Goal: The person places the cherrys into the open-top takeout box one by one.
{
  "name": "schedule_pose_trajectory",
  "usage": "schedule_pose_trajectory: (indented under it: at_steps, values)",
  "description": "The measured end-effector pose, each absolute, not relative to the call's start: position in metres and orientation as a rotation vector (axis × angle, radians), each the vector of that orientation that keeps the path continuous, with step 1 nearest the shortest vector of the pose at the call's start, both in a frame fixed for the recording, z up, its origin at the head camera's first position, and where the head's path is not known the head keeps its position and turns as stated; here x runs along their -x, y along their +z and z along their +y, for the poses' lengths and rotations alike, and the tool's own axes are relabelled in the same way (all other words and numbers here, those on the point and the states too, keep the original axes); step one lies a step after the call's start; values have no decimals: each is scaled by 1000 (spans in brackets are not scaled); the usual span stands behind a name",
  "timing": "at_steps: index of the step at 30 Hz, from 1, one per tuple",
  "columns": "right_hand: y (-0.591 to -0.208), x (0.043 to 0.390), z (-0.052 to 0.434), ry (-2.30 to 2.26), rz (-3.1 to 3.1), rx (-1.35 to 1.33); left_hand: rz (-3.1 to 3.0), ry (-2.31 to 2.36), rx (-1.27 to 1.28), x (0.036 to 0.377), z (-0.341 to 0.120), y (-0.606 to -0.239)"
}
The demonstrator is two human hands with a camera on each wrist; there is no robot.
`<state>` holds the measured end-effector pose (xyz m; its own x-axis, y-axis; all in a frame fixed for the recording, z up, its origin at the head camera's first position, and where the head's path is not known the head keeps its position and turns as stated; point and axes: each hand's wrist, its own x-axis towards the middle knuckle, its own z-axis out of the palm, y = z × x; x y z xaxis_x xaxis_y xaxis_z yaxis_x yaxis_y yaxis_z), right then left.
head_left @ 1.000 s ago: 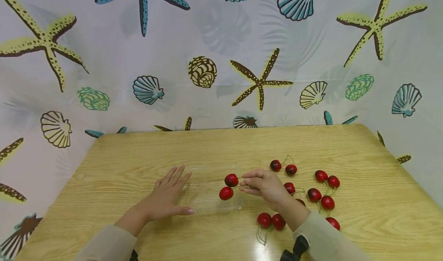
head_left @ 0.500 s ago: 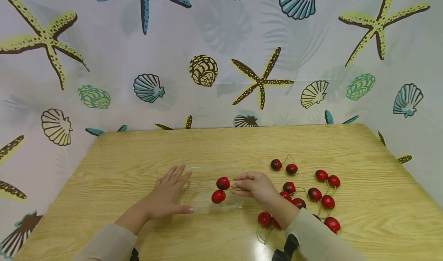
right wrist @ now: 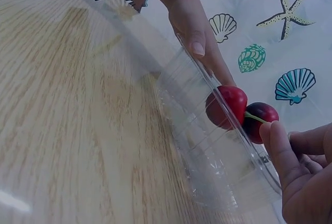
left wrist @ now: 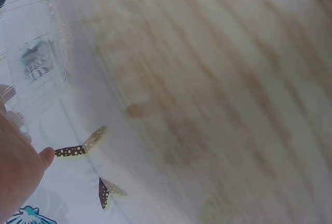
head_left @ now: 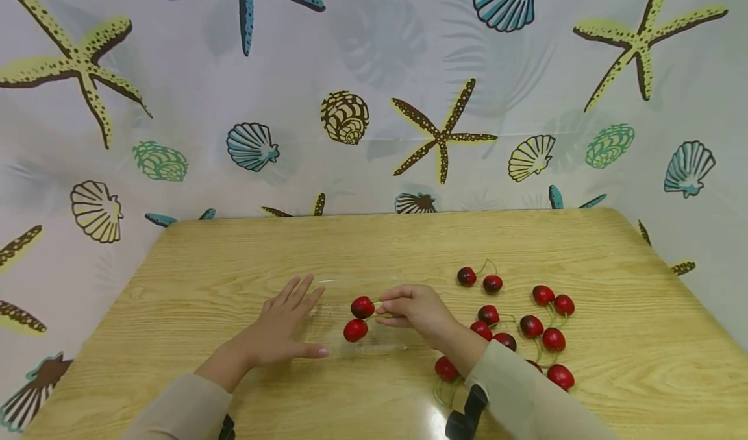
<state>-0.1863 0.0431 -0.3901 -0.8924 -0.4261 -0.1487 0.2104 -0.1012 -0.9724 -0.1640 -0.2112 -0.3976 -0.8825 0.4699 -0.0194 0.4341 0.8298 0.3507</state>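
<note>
My right hand (head_left: 417, 313) pinches the thin green stems of a pair of red cherries (head_left: 356, 330). The two cherries hang over a clear plastic container (head_left: 386, 347), whose outline is faint in the head view. In the right wrist view, one red cherry (right wrist: 228, 107) shows partly through the container's transparent wall (right wrist: 199, 151), and a darker cherry (right wrist: 261, 122) is beside the fingertips. My left hand (head_left: 277, 333) lies at the container's left side, fingers spread and straight. From the left wrist, part of that hand (left wrist: 18, 169) and the container's ribbed wall (left wrist: 31, 32) are visible.
Several more stemmed cherries lie on the wooden table (head_left: 234, 252), right of the container, including a far pair (head_left: 492, 284) and a cluster (head_left: 553, 340). Some are partly hidden by my right forearm. A cloth (head_left: 386, 57) printed with shells and starfish hangs behind the table.
My right hand has moved left, carrying the cherry pair from the container's right part to above its middle. My left hand has stayed in place.
</note>
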Motion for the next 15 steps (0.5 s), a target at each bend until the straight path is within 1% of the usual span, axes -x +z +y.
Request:
schedule_pose_trajectory:
  at_steps: [15]
  values:
    - [-388,189,34,-1991,1781,217,2919,480,-711,168,-213,-401]
